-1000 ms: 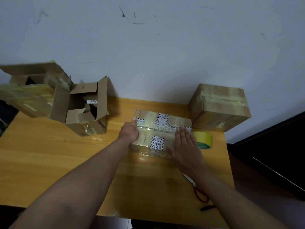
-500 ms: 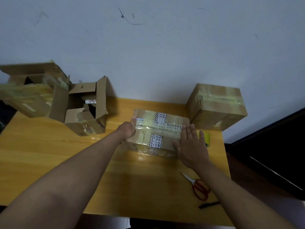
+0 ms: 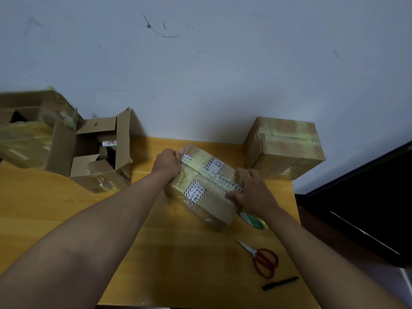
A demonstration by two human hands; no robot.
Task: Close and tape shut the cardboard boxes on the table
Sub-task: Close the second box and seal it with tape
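Both my hands grip the taped box [image 3: 206, 188] mid-table [image 3: 66, 208]: left hand [image 3: 167, 162] curled round its far-left corner, right hand [image 3: 252, 189] clasping its right end, the box skewed between them, tape roll [image 3: 254, 220] just beside it.

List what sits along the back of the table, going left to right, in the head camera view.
Large taped box hanging off the left edge → open cardboard box with raised flaps → printed-tape box gripped by both hands → sealed box at the right corner.
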